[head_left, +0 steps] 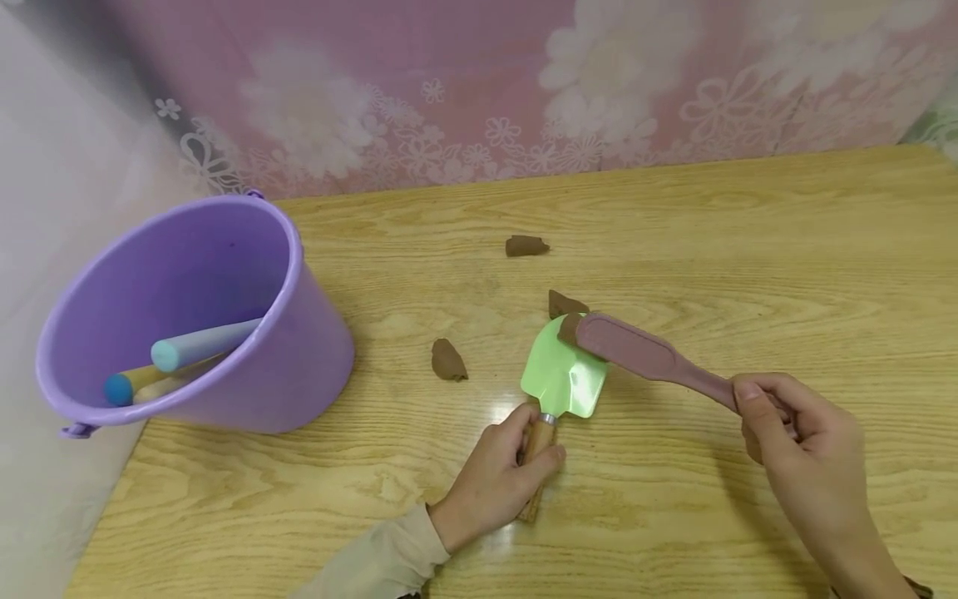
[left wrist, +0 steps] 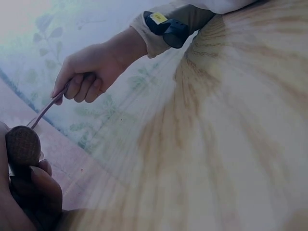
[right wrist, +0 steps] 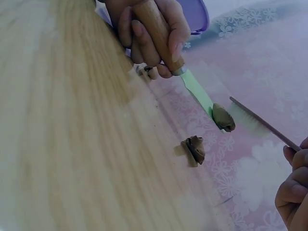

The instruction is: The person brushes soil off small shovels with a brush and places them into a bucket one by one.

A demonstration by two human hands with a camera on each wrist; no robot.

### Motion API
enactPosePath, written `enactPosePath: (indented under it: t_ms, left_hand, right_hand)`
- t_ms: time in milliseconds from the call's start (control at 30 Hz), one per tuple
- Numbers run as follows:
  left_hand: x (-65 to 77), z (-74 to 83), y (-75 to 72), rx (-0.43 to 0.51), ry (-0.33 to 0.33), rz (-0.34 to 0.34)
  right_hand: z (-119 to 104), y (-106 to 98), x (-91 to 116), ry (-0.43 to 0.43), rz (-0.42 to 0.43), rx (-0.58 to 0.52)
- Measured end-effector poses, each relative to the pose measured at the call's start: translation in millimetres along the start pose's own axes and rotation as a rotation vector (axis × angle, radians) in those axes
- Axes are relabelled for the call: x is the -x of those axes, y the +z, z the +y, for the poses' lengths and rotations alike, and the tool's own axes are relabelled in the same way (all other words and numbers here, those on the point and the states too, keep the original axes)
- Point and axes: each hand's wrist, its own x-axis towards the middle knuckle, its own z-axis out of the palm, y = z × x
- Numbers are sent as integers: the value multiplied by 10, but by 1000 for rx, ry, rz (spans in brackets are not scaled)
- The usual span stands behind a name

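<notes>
My left hand (head_left: 497,478) grips the wooden handle of a small trowel (head_left: 550,362) with a light green blade, held over the table. A brown lump (right wrist: 223,118), like clay, lies at the blade's tip. From the right, my right hand (head_left: 804,445) pinches the thin handle of a mauve brush (head_left: 632,345). Its flat back overlaps the blade and part of the lump in the head view; pale bristles (right wrist: 248,119) show in the right wrist view. Just beyond the blade's tip sits another brown piece (head_left: 566,303). The left wrist view catches the round handle end (left wrist: 23,146).
A purple bucket (head_left: 314,349) stands at the left, with several pastel sticks inside, one of them light blue (head_left: 205,343). Brown pieces lie left of the blade (head_left: 449,360) and farther back (head_left: 527,245) on the wooden table (head_left: 748,249). A pink flowered cloth (head_left: 464,75) borders the far edge.
</notes>
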Motion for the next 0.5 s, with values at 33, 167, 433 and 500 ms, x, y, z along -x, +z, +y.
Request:
enactPosePath:
  t_ms: [33,167,433,500]
  left_hand:
    - [4,1,-1,-2,-3,0]
    - [11,0,-1,-23,-10,-4]
    - [3,1,-2,-29,1,-30]
    - [-1,2,-1,-24,-2,-31]
  right_hand:
    - [-5,-3,-3,22,33,8]
    - [-13,-11,-15,63,130,-52]
    - [-13,7,-8,-38,-16,138]
    - [-26,8,-7,-16,23,209]
